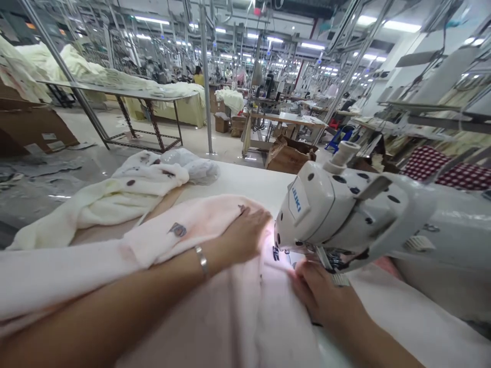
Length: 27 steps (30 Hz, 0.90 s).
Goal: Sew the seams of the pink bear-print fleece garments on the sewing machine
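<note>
A pale pink fleece fabric (pixel 215 220) lies across the white sewing table (pixel 245 176) and runs under the head of a white sewing machine (pixel 345 209). My left hand (pixel 245 232) lies flat on the fabric with fingers stretched toward the needle; a silver bracelet (pixel 201 260) is on its wrist. My right hand (pixel 322 296) rests on the fabric just below the presser foot (pixel 276 254), with its fingertips pressing the cloth near the needle; the machine head hides part of them.
A heap of cream fabric with dark spots (pixel 126 197) lies at the table's far left. Beyond are a metal table with yellow cloth (pixel 153 97), cardboard boxes (pixel 286 153), other sewing stations and a distant person in yellow (pixel 198 76).
</note>
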Each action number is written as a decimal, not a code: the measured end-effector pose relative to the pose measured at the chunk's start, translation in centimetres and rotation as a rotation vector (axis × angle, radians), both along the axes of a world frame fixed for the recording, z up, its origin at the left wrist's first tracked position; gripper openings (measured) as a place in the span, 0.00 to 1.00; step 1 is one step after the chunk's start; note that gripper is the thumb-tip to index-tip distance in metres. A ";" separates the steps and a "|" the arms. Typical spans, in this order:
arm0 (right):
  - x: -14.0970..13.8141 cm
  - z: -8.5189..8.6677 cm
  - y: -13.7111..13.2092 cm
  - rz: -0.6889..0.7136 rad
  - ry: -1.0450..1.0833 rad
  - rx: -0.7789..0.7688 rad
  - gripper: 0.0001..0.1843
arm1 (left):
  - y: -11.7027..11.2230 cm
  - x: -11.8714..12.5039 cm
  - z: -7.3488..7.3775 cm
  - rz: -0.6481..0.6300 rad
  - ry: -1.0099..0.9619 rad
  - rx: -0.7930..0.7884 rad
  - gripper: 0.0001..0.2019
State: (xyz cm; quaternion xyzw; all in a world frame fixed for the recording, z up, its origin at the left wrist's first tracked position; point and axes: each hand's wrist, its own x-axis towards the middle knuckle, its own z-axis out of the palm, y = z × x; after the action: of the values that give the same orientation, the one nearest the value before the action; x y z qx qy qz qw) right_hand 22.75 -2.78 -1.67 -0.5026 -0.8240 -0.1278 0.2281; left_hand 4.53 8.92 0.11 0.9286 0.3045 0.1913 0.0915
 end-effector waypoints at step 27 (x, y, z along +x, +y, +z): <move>-3.9 1.8 -3.0 0.259 0.132 -0.109 0.04 | -10.9 -5.5 0.3 -0.084 -0.124 -0.024 0.09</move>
State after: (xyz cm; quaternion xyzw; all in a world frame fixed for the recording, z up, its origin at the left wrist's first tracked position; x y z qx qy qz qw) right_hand 18.82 -5.81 0.09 -0.4112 -0.8707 -0.0190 0.2690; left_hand -0.97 -2.00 0.44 0.9258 0.2614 0.2407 0.1293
